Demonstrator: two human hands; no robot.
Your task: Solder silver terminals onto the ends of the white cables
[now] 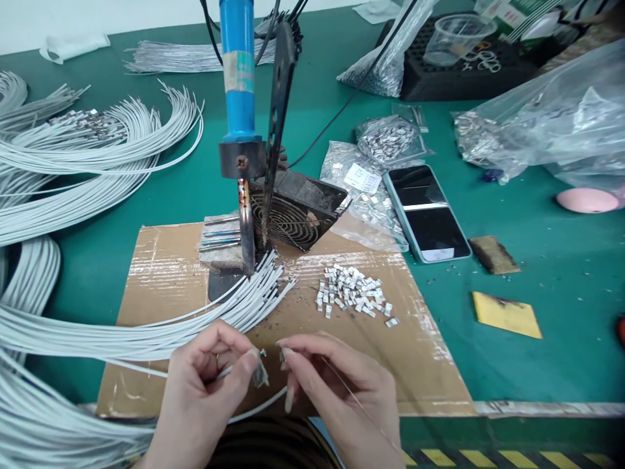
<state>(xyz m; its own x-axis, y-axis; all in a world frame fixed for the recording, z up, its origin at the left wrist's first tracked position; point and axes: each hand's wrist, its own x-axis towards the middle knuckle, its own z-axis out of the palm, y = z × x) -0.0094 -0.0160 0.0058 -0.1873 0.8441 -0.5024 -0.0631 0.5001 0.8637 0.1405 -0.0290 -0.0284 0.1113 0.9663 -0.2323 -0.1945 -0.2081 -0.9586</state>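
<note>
A white cable's bared end (pixel 263 353) sits above the near edge of the cardboard sheet (pixel 424 378), pinched in the left hand's (pixel 212 371) grip between thumb and forefinger. Facing it just across a gap, the right hand (pixel 336 378) has thumb and forefinger pressed together on a small piece, mostly hidden by the fingertips; a thin wire (pixel 352 396) runs across that hand. Beyond the hands, a bundle of white cables (pixel 146 342) reaches in over the cardboard's left edge, tips gathered under a blue soldering iron (pixel 238 78), which stands upright and partly blocks the view of a black fan (pixel 293 218). Loose metal tabs (pixel 354 290) lie toward the cardboard's right edge. Past its far right corner, the counter (pixel 576 273) carries a phone (pixel 427 212), with a yellow sponge (pixel 506 314) nearer the counter's near edge. Coiled cables (pixel 97 156) crowd its left side; a bag of metal parts (pixel 385 140) lies behind the phone.
</note>
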